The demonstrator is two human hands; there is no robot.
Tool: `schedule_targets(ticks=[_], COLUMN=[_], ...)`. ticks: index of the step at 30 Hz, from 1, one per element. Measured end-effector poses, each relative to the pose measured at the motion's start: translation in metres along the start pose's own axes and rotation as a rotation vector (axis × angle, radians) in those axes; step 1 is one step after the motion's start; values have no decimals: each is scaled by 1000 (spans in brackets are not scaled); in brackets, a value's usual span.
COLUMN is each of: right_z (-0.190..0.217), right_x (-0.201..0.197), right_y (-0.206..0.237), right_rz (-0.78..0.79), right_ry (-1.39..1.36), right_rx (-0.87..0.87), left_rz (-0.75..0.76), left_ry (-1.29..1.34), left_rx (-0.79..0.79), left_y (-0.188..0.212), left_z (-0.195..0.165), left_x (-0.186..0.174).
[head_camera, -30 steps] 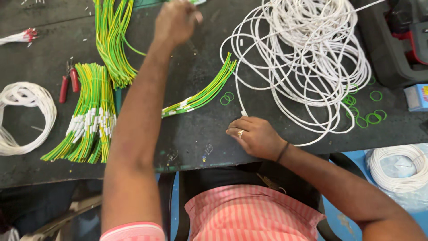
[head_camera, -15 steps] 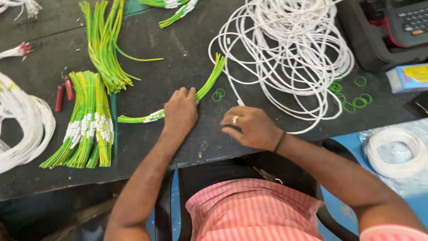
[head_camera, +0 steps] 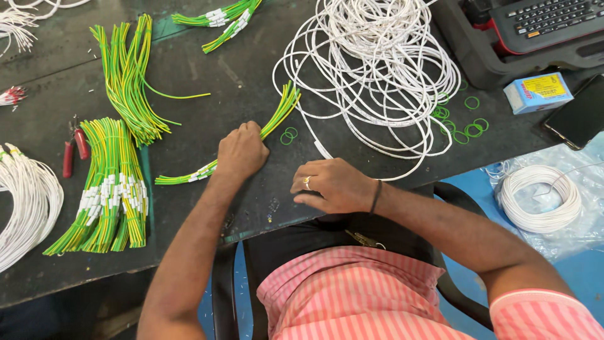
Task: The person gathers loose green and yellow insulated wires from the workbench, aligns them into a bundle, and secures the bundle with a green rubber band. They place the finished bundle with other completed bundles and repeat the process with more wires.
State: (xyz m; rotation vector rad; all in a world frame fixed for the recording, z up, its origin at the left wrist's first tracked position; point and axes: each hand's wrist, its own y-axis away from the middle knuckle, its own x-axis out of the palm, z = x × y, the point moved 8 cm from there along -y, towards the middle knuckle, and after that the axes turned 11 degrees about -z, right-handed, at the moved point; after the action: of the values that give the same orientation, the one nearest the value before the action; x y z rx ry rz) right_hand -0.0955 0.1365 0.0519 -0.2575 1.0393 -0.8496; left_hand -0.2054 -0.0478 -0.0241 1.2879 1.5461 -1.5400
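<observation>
While our left hand (head_camera: 242,151) closes its fingers on the green-yellow wire bundle (head_camera: 277,116) on the table (head_camera: 207,75), our right hand (head_camera: 330,186) just beside the bundle, fingers loosely together, flat, holding nothing.

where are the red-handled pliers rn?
Head view, far left of the dark table: the red-handled pliers lie just left of the big green-yellow wire bundle, right of the white wire loops, away from both hands.

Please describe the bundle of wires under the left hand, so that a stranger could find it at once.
On the dark table, beside the white cable tangle, lies a slim green-yellow bundle, diagonal, under the left hand. It alone is held; other bundles lie untouched further left.
</observation>
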Motion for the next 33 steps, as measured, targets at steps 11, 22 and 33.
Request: schedule_targets(ticks=[11, 22, 33], right_z=[-28, -13, -33], right_x=[-19, -4, 75], right_y=[-6, -48, -35], right_rz=[-113, -181, -79], right_ry=[-20, -355, -903], right_rx=[108, 243, 516], left_rz=[-29, -286, -279], left_ry=[581, 1378, 1769], left_rx=[-134, -329, -466], left_y=[7, 20, 24], left_z=[1, -30, -35], left_x=[-66, -159, -137])
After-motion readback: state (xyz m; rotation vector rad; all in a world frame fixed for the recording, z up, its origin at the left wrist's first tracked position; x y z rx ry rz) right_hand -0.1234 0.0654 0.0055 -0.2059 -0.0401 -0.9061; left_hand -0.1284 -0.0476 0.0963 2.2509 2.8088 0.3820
